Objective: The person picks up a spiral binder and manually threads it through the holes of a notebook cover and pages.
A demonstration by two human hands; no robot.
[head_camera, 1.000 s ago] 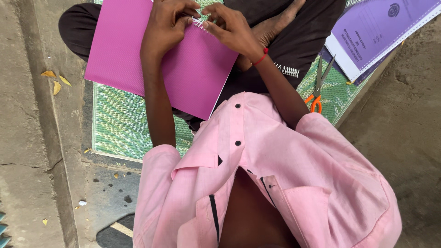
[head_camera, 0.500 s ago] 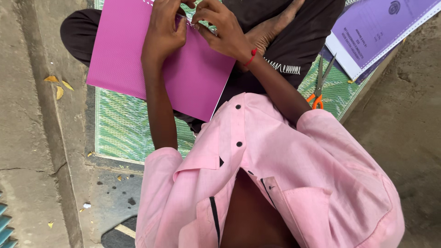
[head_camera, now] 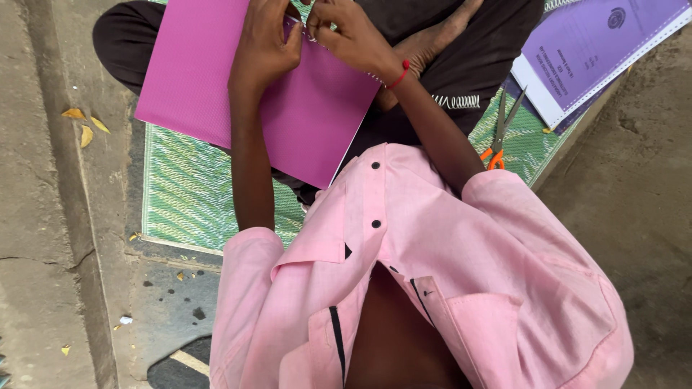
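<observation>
Head view: we see our left hand (head_camera: 263, 50) pressing the magenta textured plastic cover sheet (head_camera: 238, 101), shifted slightly up-frame since earlier; our right hand (head_camera: 353, 36) pinches its white spiral binding (head_camera: 308, 30) at upper centre.

We log one magenta-covered booklet (head_camera: 288, 108), flat and tilted across the lap, overhanging the green woven mat (head_camera: 187, 194).

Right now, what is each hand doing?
Left hand: pressed on the pink booklet, fingers curled at its edge.
Right hand: pinching the same edge.
</observation>
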